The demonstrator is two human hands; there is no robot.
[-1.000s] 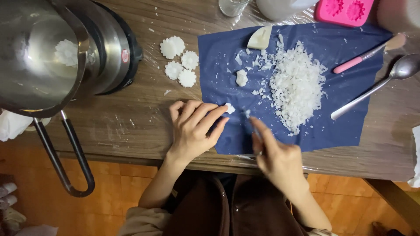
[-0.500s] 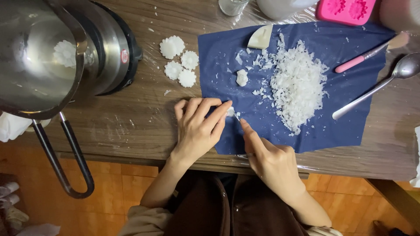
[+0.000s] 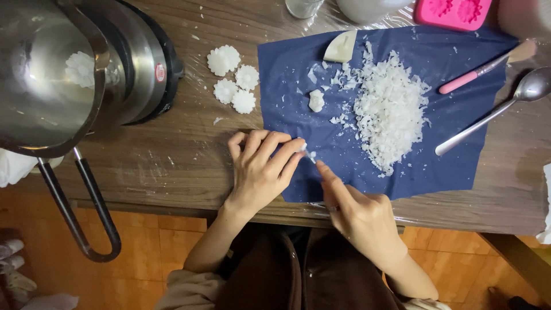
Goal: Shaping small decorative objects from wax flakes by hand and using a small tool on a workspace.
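My left hand (image 3: 261,169) rests at the left edge of a dark blue cloth (image 3: 459,138), fingertips pinching a small white wax bit (image 3: 303,147). My right hand (image 3: 359,209) lies at the cloth's near edge, its index finger stretched toward a few white flakes (image 3: 311,155) beside the left fingertips. A heap of white wax shavings (image 3: 390,109) covers the middle of the cloth. A small white lump (image 3: 316,100) and a larger pale wedge (image 3: 341,47) lie further back.
Several white flower-shaped wax pieces (image 3: 232,79) sit on the wooden table (image 3: 172,155). A steel pot (image 3: 51,80) with a long handle stands at left. A metal spoon (image 3: 488,115), a pink-handled tool (image 3: 482,69) and a pink mould (image 3: 453,11) lie right.
My right hand has slid left and nearer the left hand, its index finger now reaching the flakes. The left hand has barely moved.
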